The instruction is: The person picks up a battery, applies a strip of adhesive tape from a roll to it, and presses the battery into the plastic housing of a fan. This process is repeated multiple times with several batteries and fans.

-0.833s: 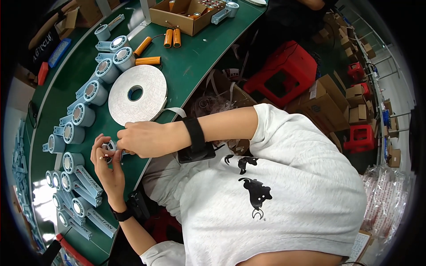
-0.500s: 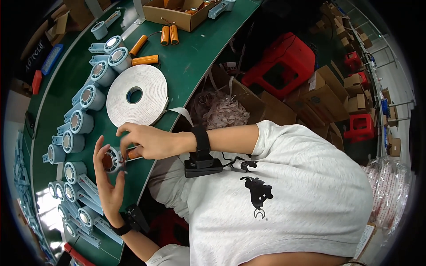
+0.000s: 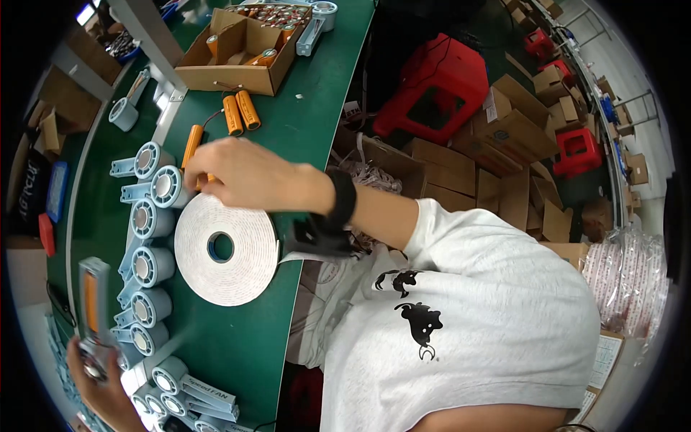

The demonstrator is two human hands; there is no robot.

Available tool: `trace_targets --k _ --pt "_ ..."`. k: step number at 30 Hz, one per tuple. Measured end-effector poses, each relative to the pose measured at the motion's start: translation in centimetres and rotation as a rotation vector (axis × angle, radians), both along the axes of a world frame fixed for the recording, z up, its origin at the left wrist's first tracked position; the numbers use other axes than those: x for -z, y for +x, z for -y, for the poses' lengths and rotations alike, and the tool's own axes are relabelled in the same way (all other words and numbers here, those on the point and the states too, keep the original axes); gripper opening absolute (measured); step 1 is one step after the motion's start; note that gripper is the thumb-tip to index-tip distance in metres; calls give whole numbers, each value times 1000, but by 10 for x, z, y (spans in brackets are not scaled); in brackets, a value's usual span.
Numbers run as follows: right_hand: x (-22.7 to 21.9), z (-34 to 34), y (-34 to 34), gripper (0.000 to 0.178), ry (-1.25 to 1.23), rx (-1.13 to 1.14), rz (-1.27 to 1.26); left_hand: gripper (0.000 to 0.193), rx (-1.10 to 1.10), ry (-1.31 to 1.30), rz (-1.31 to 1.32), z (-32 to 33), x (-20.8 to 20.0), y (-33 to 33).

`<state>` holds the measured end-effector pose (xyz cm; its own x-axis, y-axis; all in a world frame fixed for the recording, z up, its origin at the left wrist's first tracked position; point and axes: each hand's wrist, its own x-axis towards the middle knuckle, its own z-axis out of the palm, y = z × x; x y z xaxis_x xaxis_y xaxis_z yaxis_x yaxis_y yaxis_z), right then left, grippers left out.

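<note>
My left hand (image 3: pixel 101 389), at the lower left edge, grips a light blue handheld fan body (image 3: pixel 95 345). An orange cylindrical battery (image 3: pixel 91 299) lies along its open handle, and the fan's round end is blurred between my fingers. My right hand (image 3: pixel 245 176) reaches over the far side of a big roll of white double-sided tape (image 3: pixel 194 252). Its fingers are curled down on an orange battery (image 3: pixel 204 181), mostly covered by the hand. Just beyond the fingertips another orange battery (image 3: pixel 192 144) lies wired to a pair of batteries (image 3: pixel 241 114).
Light blue fan bodies (image 3: pixel 152 266) stand in a row left of the tape roll, with more fans (image 3: pixel 205 392) below. A cardboard box (image 3: pixel 266 75) of batteries sits at the far end of the green table (image 3: pixel 237 353). Red stools (image 3: pixel 435 86) and cartons (image 3: pixel 518 137) stand at right.
My left hand has swung left with the fan body. My right hand has left it and moved away to a battery beyond the tape roll. The whole view has shifted.
</note>
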<state>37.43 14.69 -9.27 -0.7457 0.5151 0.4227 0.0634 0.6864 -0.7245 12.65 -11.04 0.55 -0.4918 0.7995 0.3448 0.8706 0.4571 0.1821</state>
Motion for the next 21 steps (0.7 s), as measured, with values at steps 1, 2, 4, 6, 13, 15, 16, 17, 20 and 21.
trace_targets --k 1,2,4,6,13,15,16,17,20,21 --pt "12 -20 -12 12 336 118 146 48 -97 28 32 -7 -11 -42" --pt "20 -34 -21 13 263 52 251 47 23 68 -56 -26 1 -98" --pt "32 -45 -36 15 185 0 355 48 31 -25 -75 -69 43 -201" --pt "28 -39 -44 15 -17 -106 397 55 -151 -295 40 -84 84 -259" --pt "12 -77 30 19 -343 56 93 64 67 -97 -633 -126 92 -194" --pt "14 -72 51 16 -807 -57 -223 63 340 -6 -237 -121 47 -39" --pt "22 -67 58 14 -1086 -162 -327 69 400 -135 80 -107 48 21" --pt "37 -62 70 12 -1318 -217 -462 71 466 -258 92 -99 49 86" --pt "59 -27 98 12 -1795 -258 -648 76 598 -422 57 -79 100 147" --pt "57 -11 101 12 -1802 -267 -640 76 586 -425 57 -77 105 149"
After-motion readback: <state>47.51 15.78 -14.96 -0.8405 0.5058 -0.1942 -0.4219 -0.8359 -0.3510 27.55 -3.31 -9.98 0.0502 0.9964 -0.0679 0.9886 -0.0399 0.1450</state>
